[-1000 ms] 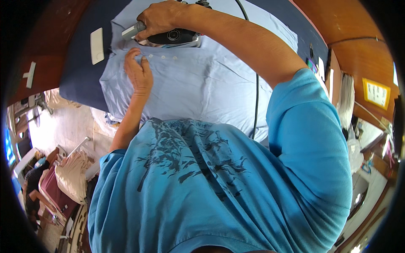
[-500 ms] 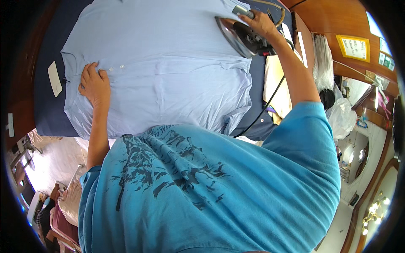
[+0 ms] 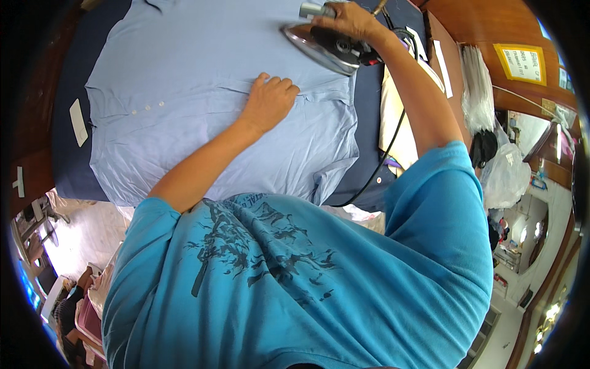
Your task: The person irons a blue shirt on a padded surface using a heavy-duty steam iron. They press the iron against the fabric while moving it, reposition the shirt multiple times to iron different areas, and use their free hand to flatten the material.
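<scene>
A light blue buttoned shirt lies spread over a dark blue padded board. My right hand is wrapped round the grey handle of an iron, which sits on the far right part of the shirt near its edge. My left hand is on the middle of the shirt beside the front opening, fingers curled in on the cloth; folds run out from it. Its fingertips are partly hidden. White buttons show to the left of it. The nearer half of the shirt is wrinkled.
The iron's black cord trails along the right side past a cream folded cloth. A white card lies at the board's left end. Clear plastic bags hang at the right. Beyond the lower left, part of another person shows.
My left hand has moved right from the button end to the middle of the shirt and now grips there. The right hand has slid the iron left and slightly away.
</scene>
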